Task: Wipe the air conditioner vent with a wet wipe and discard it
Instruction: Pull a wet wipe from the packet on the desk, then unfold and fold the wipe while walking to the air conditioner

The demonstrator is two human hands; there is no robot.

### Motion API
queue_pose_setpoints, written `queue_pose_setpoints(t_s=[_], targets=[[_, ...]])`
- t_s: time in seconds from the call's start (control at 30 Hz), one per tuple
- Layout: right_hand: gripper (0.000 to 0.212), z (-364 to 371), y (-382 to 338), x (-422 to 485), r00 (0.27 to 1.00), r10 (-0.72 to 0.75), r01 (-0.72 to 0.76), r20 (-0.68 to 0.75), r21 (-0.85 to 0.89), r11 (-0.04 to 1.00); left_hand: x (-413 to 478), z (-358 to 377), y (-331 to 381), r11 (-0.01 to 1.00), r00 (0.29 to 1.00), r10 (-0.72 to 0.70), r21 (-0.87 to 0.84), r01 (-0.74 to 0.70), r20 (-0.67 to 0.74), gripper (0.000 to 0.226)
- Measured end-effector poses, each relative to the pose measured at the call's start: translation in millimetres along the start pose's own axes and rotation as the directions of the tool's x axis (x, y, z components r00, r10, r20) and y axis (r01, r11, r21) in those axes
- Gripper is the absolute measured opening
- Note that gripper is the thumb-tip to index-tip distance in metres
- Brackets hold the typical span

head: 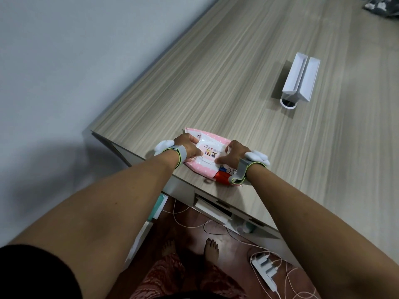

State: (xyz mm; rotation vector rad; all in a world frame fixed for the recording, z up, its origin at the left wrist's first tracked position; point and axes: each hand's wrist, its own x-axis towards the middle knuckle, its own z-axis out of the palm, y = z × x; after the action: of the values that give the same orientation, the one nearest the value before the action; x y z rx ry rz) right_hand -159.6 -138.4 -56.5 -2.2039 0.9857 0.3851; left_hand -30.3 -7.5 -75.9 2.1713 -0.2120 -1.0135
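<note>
1. Wood-grain desk point(216, 67) fills the upper right of the view, set against a plain pale wall point(64, 50); its near corner juts toward the camera.
2. On that near corner lies the pink wet-wipe pack point(207, 157), flat, with white dots, a cartoon label and a white flap in the middle of its top face.
3. Left hand point(186, 146) rests on the pack's left end, fingers bent, the tips pressing down beside the label; it pins the pack rather than gripping around it.
4. Right hand point(234, 153) lies on the pack's right side with fingers spread and curled, the tips touching the top near the white flap. Whether it has pinched the flap, I cannot tell.
5. Each wrist carries a grey band with a white padded piece: left wrist band point(176, 153), right wrist band point(248, 167).
6. Well apart from the pack, farther back on the desk, stands a white folded holder point(301, 79) over a round white cable port point(288, 103).
7. Below the desk edge, bare feet point(210, 249) stand on a reddish floor, with a white power strip point(265, 270) and thin cables to their right.
</note>
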Motion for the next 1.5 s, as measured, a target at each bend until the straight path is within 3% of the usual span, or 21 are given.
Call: queue_pose_setpoints(t_s=[0.23, 0.37, 0.43, 0.53, 0.63, 0.7, 0.8, 0.83, 0.9, 0.97, 1.13, 1.3, 1.5], targets=[[0.036, 6.1, 3.8, 7.3, 0.999, 0.042, -0.041, -0.009, 0.092, 0.995, -0.2, 2.5, -1.5, 0.996, 0.999, 0.023, 0.089, -0.020, -0.027, 0.043], [0.033, -8.4, 1.5, 6.8, 0.997, -0.004, -0.024, 0.080, 0.346, 0.938, -0.6, 3.8, 0.6, 0.996, 0.999, 0.016, 0.086, -0.012, -0.048, 0.043], [0.027, -22.0, -4.8, 9.0, 0.987, 0.059, -0.125, 0.148, 0.493, 0.861, -1.0, 2.7, -1.3, 0.998, 0.999, -0.002, 0.059, 0.005, -0.042, 0.041], [0.016, -39.3, -12.2, 9.4, 0.962, 0.148, -0.272, 0.229, 0.769, 0.578, -3.6, 0.8, -5.2, 0.999, 0.997, -0.020, -0.035, 0.017, -0.074, 0.034], [0.028, -55.2, -19.8, 18.6, 0.979, 0.144, -0.190, 0.141, 0.883, 0.430, -5.9, -6.6, 0.1, 0.986, 0.993, -0.008, -0.164, -0.011, -0.119, 0.026], [0.025, -63.6, -28.7, 20.0, 0.993, 0.100, -0.109, 0.070, 0.877, 0.468, -13.0, -8.6, 5.2, 0.962, 0.992, 0.019, -0.267, -0.053, -0.127, 0.027], [0.068, -63.8, -39.8, 22.7, 0.993, 0.087, -0.108, 0.078, 0.903, 0.415, -29.6, -18.1, 12.1, 0.863, 0.997, 0.006, -0.505, 0.037, 0.083, 0.050], [0.074, -63.2, -44.4, 22.5, 0.996, 0.053, -0.084, 0.069, 0.912, 0.401, -36.1, -23.1, 12.8, 0.835, 0.985, 0.025, -0.546, 0.074, 0.172, 0.062], [0.075, -59.8, -49.5, 23.1, 0.999, 0.000, -0.029, 0.032, 0.912, 0.408, -45.9, -29.3, 15.6, 0.815, 0.968, 0.053, -0.571, 0.099, 0.244, 0.086], [0.066, -53.0, -56.5, 18.7, 0.999, -0.042, 0.020, 0.000, 0.890, 0.455, -56.8, -35.1, 17.7, 0.785, 0.979, 0.058, -0.615, 0.077, 0.198, 0.097], [0.018, -38.8, -79.9, 3.3, 0.983, -0.183, 0.084, 0.010, 0.860, 0.502, -76.5, -52.5, 14.1, 0.688, 0.999, 0.021, -0.724, -0.049, -0.047, 0.055], [0.008, -28.3, -113.0, -18.0, 0.972, -0.233, 0.100, 0.018, 0.870, 0.483, -105.1, -85.3, -5.1, 0.586, 0.984, 0.062, -0.792, -0.170, -0.165, 0.036], [0.010, 4.2, -173.5, -61.8, 0.941, -0.334, 0.124, 0.047, 0.872, 0.473, -162.8, -142.1, -49.7, 0.554, 0.960, 0.063, -0.791, -0.261, -0.272, 0.037]])
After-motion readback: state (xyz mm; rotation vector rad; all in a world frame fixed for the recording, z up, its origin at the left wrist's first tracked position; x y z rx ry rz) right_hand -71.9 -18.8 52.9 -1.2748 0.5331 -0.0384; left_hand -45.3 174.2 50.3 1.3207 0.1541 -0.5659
